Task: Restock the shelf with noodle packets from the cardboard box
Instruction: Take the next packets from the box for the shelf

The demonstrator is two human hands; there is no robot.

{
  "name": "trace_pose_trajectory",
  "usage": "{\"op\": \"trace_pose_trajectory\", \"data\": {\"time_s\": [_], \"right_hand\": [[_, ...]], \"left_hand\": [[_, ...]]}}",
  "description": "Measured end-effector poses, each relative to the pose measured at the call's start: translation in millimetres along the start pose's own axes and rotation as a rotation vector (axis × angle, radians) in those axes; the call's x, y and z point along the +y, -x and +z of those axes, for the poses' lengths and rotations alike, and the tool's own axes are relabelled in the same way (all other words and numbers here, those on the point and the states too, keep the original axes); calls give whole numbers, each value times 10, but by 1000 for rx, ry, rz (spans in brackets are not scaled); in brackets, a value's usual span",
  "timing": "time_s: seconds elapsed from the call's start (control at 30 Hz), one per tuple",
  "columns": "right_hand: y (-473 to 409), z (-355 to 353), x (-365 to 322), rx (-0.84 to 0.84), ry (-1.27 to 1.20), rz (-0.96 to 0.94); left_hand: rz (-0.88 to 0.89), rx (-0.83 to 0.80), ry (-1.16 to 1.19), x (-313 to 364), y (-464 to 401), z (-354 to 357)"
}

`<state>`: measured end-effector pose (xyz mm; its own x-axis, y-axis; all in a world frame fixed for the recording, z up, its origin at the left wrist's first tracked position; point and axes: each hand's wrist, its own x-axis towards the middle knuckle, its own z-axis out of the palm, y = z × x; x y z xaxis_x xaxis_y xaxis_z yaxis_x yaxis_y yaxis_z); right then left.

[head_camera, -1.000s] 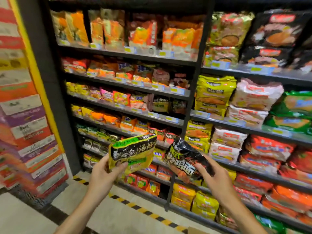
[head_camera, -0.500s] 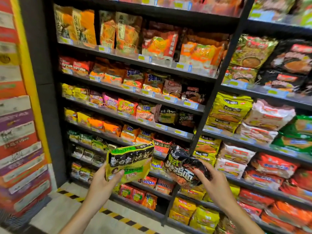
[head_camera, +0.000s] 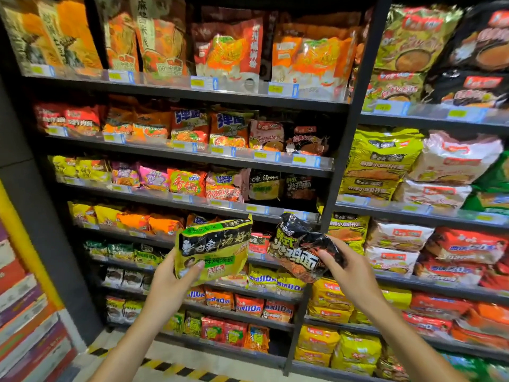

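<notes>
My left hand (head_camera: pixel 172 282) grips a yellow-green and black noodle packet (head_camera: pixel 217 246) by its lower left corner, thumb across the front. My right hand (head_camera: pixel 348 271) grips a black noodle packet (head_camera: pixel 297 249) with orange lettering by its right side. Both packets are held up in front of the black shelf (head_camera: pixel 192 204), at about the height of the fourth tier from the top. Matching yellow-and-black (head_camera: pixel 264 186) and black packets (head_camera: pixel 299 187) stand on the tier above. The cardboard box is out of view.
The shelf unit's upright post (head_camera: pixel 334 188) separates the single packets on the left from the multipacks (head_camera: pixel 382 164) on the right. Stacked coloured cartons (head_camera: pixel 24 312) stand at the far left. Yellow-black hazard tape (head_camera: pixel 176 368) marks the floor below.
The view has moved closer to the shelf and tilted up. Both hands have kept their packets and lifted them slightly toward the middle tiers.
</notes>
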<state>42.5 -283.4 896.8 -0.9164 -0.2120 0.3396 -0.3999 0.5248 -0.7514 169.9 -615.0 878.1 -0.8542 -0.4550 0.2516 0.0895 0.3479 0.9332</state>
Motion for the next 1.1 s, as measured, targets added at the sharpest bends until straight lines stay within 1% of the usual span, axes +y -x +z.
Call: {"op": "trace_pose_trajectory", "data": {"time_s": [0.03, 0.17, 0.3, 0.47, 0.63, 0.73, 0.9, 0.97, 1.0, 1.1], "right_hand": [[-127, 56, 59, 5, -12, 9], [-724, 260, 305, 17, -30, 41], [-1324, 444, 510, 76, -8, 79], [-1835, 576, 747, 109, -30, 102], [-2079, 676, 836, 211, 45, 101], [-2181, 772, 871, 324, 51, 78], [-2315, 951, 792, 433, 42, 100], [-2349, 990, 740, 451, 25, 109], [-2367, 996, 725, 452, 17, 111], [-2414, 1021, 754, 481, 27, 112]], "left_hand": [[10, -21, 16, -1, -157, 58], [37, -80, -44, -153, -890, 301], [109, -91, -39, -208, -1598, 668], [115, -125, -26, -312, -2228, 1011], [232, -131, -28, -472, -2714, 1271], [296, -154, -19, -542, -2963, 1415], [390, -251, -58, -773, -3429, 1627], [447, -280, -65, -846, -3601, 1725], [449, -286, -66, -861, -3675, 1782], [366, -337, -11, -865, -3841, 1937]]}}
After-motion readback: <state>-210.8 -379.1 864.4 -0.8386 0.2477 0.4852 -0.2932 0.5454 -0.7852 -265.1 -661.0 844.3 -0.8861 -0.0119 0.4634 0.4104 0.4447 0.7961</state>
